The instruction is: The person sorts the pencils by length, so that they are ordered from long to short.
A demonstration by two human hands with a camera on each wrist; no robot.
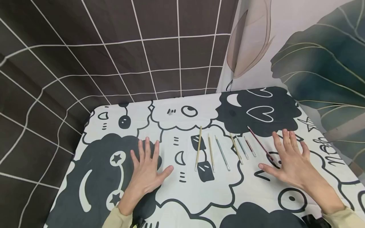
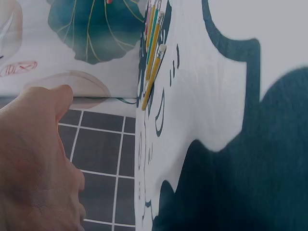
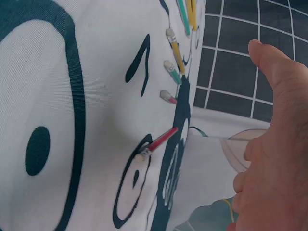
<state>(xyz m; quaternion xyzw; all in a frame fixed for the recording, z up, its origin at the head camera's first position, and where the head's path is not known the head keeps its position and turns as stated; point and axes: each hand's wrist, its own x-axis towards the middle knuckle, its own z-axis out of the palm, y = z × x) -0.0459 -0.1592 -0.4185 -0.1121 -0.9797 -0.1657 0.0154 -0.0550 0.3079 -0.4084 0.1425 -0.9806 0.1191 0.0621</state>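
Observation:
My left hand (image 1: 146, 174) is held with fingers straight and spread, left of a row of pencils; nothing is in it. In the left wrist view the hand (image 2: 38, 159) appears apart from the cloth. Several pencils lie side by side: a long yellow pencil (image 1: 198, 148), a second yellow one (image 1: 211, 153), a teal pencil (image 1: 222, 153), another yellow one (image 1: 236, 148), a shorter teal one (image 1: 242, 147), a short red one (image 1: 250, 146) and a long red pencil (image 1: 260, 142). Nearest that red pencil, my right hand (image 1: 293, 161) is spread and holds nothing.
A tablecloth (image 1: 199, 196) with black and white cartoon clouds covers the table. Behind and to the left hangs a dark cloth with a white grid (image 1: 159, 53). At the right is a leaf-patterned curtain (image 1: 319, 69). Light sleeves (image 1: 118, 218) cover the forearms.

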